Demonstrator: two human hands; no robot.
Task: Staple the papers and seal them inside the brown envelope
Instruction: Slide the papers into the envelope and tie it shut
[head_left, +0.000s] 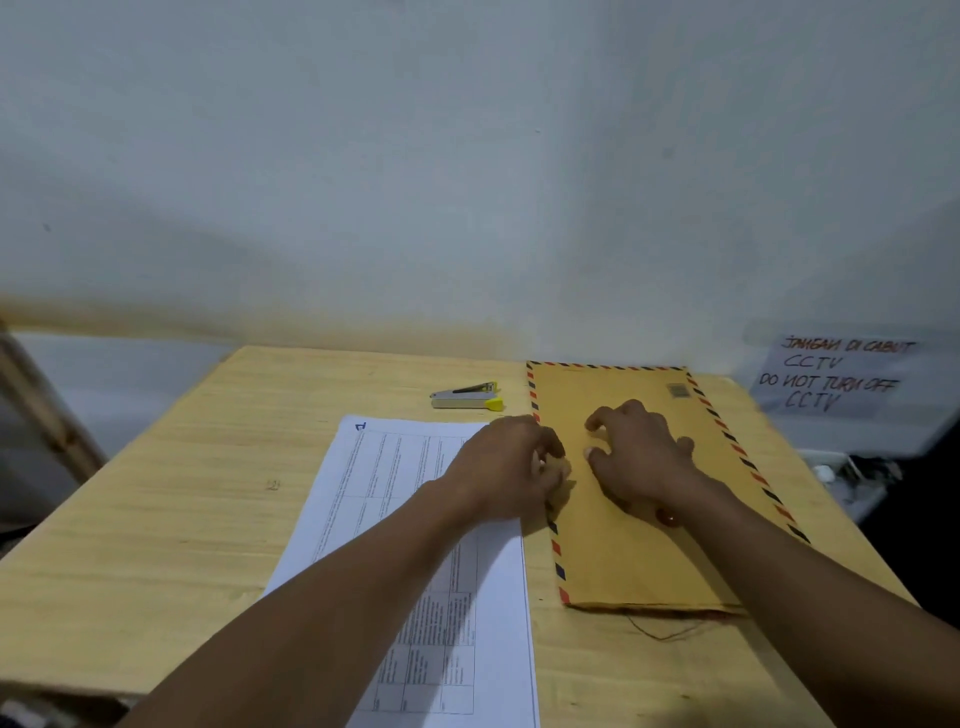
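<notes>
**Both hands on the brown envelope, papers beside it**

Much of what you are handling is covered. Your left forearm crosses the printed papers (395, 467), whose near end runs off the bottom of the view; the table of text on them is too small to read, and no staple can be made out. Your right wrist hides most of a small red button (666, 517) on the brown envelope (639, 561). The envelope's opening cannot be made out. A thin string (665, 631) trails from its near end onto the wooden table (182, 493).

The envelope lies flat on the right side of the table, just beside the papers, with its striped border showing. The stapler (466, 397) sits beyond the papers, near the envelope's far left corner and apart from both hands.

Your left hand (511, 467) is at the envelope's left edge, knuckles up, with its fingers (553, 449) curled tight and pinching that edge. Your right hand (641, 457) lies palm down on the middle of the envelope, fingers spread and arched, gripping nothing, with its fingertips (592, 422) touching the paper.
</notes>
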